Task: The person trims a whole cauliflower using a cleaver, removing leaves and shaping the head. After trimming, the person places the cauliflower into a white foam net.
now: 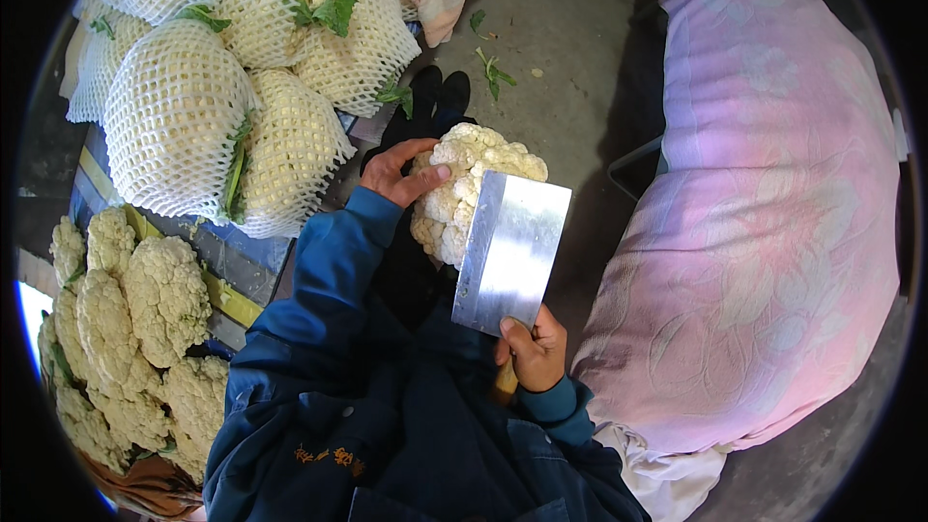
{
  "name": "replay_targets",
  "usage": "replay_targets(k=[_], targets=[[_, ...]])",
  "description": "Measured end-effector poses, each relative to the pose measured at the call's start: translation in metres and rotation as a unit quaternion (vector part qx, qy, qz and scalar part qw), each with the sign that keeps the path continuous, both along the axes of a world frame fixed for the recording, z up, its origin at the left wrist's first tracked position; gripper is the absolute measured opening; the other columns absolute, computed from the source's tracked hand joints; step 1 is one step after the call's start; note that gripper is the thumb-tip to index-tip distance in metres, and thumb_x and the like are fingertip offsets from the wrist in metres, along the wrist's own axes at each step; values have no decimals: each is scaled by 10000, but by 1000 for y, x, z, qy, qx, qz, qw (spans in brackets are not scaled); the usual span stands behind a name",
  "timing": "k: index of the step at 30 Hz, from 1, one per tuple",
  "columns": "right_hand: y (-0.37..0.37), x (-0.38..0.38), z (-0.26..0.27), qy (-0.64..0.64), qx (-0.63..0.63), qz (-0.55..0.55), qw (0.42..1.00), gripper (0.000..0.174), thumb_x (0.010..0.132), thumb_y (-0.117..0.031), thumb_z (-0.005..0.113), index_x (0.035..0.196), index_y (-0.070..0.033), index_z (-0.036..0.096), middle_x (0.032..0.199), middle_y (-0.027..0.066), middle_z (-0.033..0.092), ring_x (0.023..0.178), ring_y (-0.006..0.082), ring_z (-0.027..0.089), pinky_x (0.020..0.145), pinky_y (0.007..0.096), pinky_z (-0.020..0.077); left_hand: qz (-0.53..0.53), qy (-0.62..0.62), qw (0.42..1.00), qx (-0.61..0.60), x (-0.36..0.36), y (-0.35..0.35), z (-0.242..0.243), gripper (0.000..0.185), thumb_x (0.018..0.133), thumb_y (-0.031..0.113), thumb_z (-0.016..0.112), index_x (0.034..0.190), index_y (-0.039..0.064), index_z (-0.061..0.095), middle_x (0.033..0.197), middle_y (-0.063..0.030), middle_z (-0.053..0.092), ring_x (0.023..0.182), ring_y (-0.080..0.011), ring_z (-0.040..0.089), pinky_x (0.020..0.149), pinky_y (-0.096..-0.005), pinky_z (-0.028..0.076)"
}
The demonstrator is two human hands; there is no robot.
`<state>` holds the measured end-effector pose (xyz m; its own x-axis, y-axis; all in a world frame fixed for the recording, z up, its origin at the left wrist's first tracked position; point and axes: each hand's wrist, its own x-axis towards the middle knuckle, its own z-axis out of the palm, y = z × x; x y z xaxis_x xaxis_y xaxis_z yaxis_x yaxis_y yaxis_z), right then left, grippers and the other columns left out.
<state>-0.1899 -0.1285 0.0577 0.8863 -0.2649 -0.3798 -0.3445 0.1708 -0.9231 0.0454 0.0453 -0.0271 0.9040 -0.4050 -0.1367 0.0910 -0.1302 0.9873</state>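
Observation:
My left hand (406,172) grips a cauliflower head (449,203) from its left side, thumb on the florets. The underside of the cauliflower is hidden. In my right hand (535,349) is a cleaver with a wide steel blade (518,254) and a wooden handle (504,383). The blade is raised, its flat face turned to the camera, and it overlaps the lower right of the cauliflower in the picture. Whether blade and cauliflower touch, I cannot tell.
Cauliflowers in white foam netting (177,116) are piled at the upper left, and bare cauliflowers (167,297) at the lower left. A pink floral cloth (754,217) covers a large bulky thing on the right. Leaf scraps (494,75) lie on the concrete floor (565,29).

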Motion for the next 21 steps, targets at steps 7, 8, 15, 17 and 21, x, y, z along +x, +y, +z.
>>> replay_targets(k=[7, 8, 15, 17, 21], targets=[[4, 3, -2, -6, 6, -8, 1000, 175, 957, -40, 554, 1101, 42, 608, 716, 50, 618, 539, 109, 566, 529, 251, 450, 4, -2, 1000, -1, 0, 0, -4, 582, 830, 383, 774, 1262, 20, 631, 1087, -106, 691, 996, -166, 627, 904, -300, 486], [4, 3, -3, -6, 7, -9, 1000, 177, 956, -40, 555, 1104, 42, 607, 719, 50, 617, 539, 108, 565, 530, 250, 449, 3, -5, 1000, 1, 0, 0, -5, 580, 831, 381, 774, 1261, 19, 631, 1087, -106, 691, 995, -164, 626, 906, -299, 485], [7, 9, -8, -7, 23, -21, 999, 210, 956, -46, 561, 1143, 41, 598, 727, 48, 614, 544, 107, 564, 530, 248, 448, 1, -4, 1000, -7, 0, -1, -5, 565, 842, 358, 771, 1258, 4, 627, 1099, -105, 686, 1009, -156, 619, 923, -295, 477], [8, 11, -10, -12, 33, -24, 999, 217, 957, -50, 564, 1151, 40, 597, 734, 50, 615, 543, 110, 562, 528, 249, 449, 2, -4, 1000, -12, 0, 0, -8, 563, 844, 355, 770, 1257, 2, 626, 1096, -105, 687, 1012, -154, 618, 924, -296, 476], [10, 14, -14, -19, 61, -39, 997, 226, 959, -63, 569, 1160, 38, 593, 745, 54, 616, 539, 114, 560, 523, 252, 451, -2, -1, 1000, -7, 0, 0, -3, 557, 846, 350, 771, 1261, 7, 625, 1089, -98, 688, 1010, -150, 618, 924, -294, 477]])
